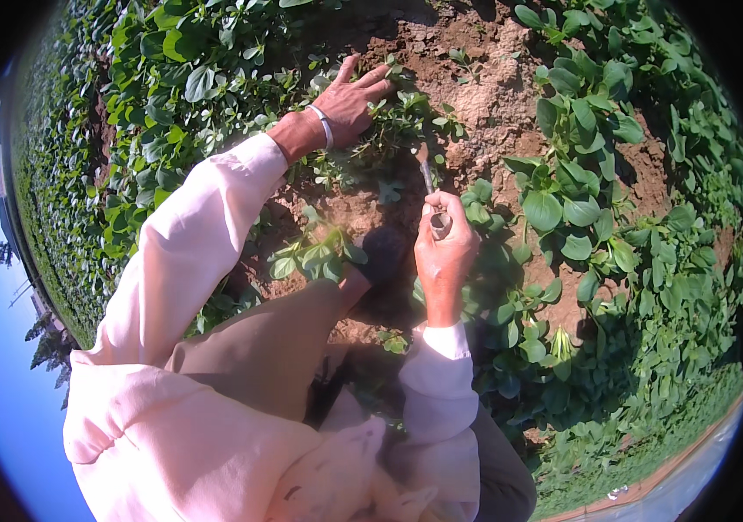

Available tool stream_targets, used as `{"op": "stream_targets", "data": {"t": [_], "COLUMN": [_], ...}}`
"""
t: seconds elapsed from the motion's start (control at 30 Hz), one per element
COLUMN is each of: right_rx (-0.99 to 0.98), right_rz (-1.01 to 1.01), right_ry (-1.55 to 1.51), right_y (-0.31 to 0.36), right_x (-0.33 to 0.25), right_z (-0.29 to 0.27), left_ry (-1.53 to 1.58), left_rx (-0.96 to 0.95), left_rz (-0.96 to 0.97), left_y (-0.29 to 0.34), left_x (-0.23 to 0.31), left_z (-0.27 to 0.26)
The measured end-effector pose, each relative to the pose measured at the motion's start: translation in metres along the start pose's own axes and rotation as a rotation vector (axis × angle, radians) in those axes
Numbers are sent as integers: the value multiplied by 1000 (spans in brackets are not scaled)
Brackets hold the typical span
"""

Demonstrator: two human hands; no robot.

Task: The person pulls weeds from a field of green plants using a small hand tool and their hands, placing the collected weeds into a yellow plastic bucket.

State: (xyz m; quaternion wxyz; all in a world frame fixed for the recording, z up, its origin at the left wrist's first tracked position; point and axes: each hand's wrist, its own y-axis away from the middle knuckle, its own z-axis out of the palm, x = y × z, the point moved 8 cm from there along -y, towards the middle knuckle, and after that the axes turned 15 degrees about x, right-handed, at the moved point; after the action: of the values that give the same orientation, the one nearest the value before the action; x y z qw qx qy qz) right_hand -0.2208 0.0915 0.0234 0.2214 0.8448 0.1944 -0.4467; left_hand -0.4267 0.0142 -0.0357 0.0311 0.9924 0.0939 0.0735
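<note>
My left hand (350,106) reaches out over low, small-leaved weeds (384,135), its fingers spread and touching the leaves. A white band (324,127) circles that wrist. My right hand (446,257) is closed round a small hand weeder with a thin metal shaft (427,174). The tool's hollow, round metal end (440,226) shows at my thumb. Its rusty tip (423,153) points away from me, beside the right edge of the weeds and close to the soil. Whether the tip touches the ground, I cannot tell.
Broad-leaved green plants (563,196) grow in a row on the right, with more leafy plants (202,83) on the left. Reddish-brown soil (498,96) lies between them. Below my hands are my bent knee (267,348) and dark shoe (384,255). One leafy plant (317,252) stands beside the shoe.
</note>
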Motion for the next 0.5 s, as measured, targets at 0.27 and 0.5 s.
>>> {"op": "stream_targets", "data": {"t": [0.27,0.5], "right_rx": [54,-47], "right_rz": [73,-117], "right_ry": [-31,42], "right_y": [-10,-23], "right_x": [1,-7], "right_z": [-21,36], "left_ry": [-3,-68], "left_rx": [103,159], "left_rz": [-68,-191], "left_y": [12,20], "left_x": [-6,-2], "left_z": [-3,-4]}}
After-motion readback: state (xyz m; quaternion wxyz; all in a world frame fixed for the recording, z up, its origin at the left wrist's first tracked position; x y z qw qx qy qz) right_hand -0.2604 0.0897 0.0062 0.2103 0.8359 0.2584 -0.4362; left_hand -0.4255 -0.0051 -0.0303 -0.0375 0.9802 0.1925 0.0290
